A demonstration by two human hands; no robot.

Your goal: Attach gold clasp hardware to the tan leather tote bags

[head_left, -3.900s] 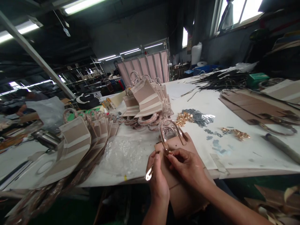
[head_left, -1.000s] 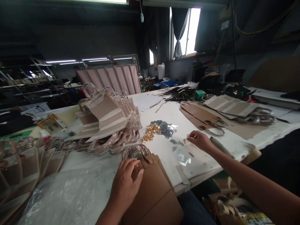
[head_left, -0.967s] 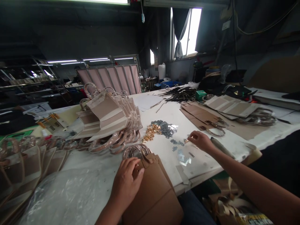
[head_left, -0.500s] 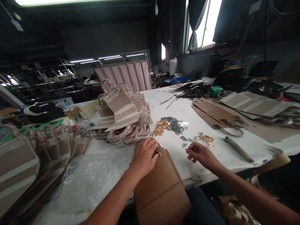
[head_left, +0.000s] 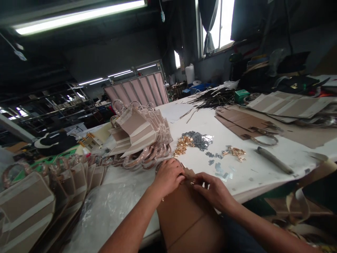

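Observation:
A brown bag (head_left: 188, 218) leans from the table's front edge toward my lap. My left hand (head_left: 170, 177) is closed over its upper edge, beside the plastic-wrapped handle, which is partly hidden. At the same edge, close to the left fingers, my right hand (head_left: 214, 191) pinches a small gold metal fitting (head_left: 192, 183). Beyond the hands lie a heap of gold fittings (head_left: 183, 144) and a heap of flat grey metal plates (head_left: 198, 140). To their right is a smaller group of gold fittings (head_left: 237, 153), with loose plates (head_left: 218, 168) nearer me.
Beige bag pieces with wrapped handles (head_left: 142, 130) are stacked at left-centre, with more bags (head_left: 23, 207) at far left. Clear plastic sheeting (head_left: 107, 211) lies in front. At right are a grey rod-like tool (head_left: 273, 160), brown panels (head_left: 242, 123) and dark strips (head_left: 213, 98).
My right hand has moved left from the loose fittings to the bag's upper edge, carrying a small gold fitting. My left hand stays on the bag. The camera view has shifted.

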